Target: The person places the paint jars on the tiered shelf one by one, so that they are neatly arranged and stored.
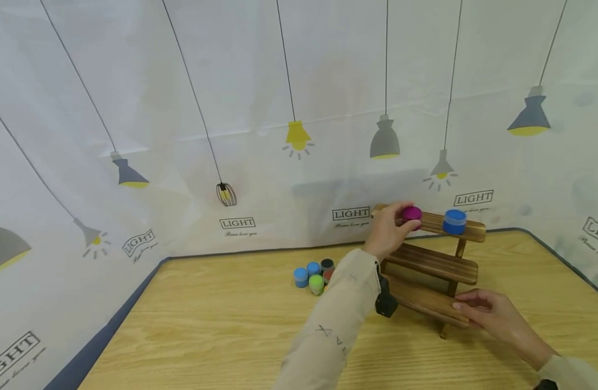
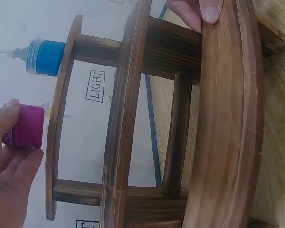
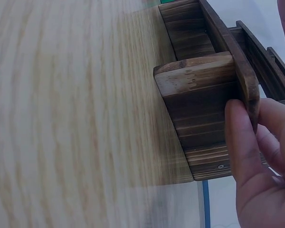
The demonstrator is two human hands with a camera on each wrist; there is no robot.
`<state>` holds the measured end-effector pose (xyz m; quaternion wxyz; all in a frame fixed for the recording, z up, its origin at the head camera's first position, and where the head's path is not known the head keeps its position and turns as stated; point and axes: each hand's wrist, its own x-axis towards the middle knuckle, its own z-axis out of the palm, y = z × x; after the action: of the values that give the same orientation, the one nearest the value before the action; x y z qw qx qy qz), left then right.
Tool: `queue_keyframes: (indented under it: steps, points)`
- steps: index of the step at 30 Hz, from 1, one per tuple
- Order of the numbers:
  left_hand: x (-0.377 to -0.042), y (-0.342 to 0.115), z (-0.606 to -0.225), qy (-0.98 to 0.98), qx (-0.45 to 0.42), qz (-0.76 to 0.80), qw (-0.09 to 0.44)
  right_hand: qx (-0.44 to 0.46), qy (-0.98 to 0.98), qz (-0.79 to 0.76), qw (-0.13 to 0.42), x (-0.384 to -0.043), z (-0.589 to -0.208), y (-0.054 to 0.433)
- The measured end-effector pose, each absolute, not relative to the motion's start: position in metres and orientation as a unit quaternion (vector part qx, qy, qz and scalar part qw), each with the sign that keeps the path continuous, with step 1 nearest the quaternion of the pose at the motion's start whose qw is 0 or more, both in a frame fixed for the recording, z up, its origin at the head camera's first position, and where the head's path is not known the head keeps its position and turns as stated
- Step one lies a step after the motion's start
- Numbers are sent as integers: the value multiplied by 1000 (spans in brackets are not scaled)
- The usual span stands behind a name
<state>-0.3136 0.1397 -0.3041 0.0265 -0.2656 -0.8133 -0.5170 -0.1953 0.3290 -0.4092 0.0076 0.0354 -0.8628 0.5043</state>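
Note:
In the head view my left hand (image 1: 388,230) pinches a magenta paint pot (image 1: 412,213) at the top tier of a dark wooden three-tier stand (image 1: 428,262). The left wrist view shows that magenta pot (image 2: 29,126) between thumb and fingers, beside the top board; whether it touches the board I cannot tell. A blue paint pot (image 1: 454,222) sits toward the right end of the same tier. Low on the right, my right hand (image 1: 494,317) grips the end of the bottom board, its thumb and fingers on either side of the wood in the right wrist view.
Left of the stand, several small pots stand grouped on the wooden table (image 1: 206,319), among them a light blue pot (image 1: 301,277), a green pot (image 1: 316,284) and a black-lidded pot (image 1: 327,265). A white sheet (image 1: 260,162) printed with lamps hangs behind the table.

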Motion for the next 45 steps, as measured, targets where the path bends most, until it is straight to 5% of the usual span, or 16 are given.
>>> queue_keyframes:
  steps: [45]
  points:
    - [-319,156,-312,-828,-222,-502,114,46,-860,507,-9,-197,-412,332]
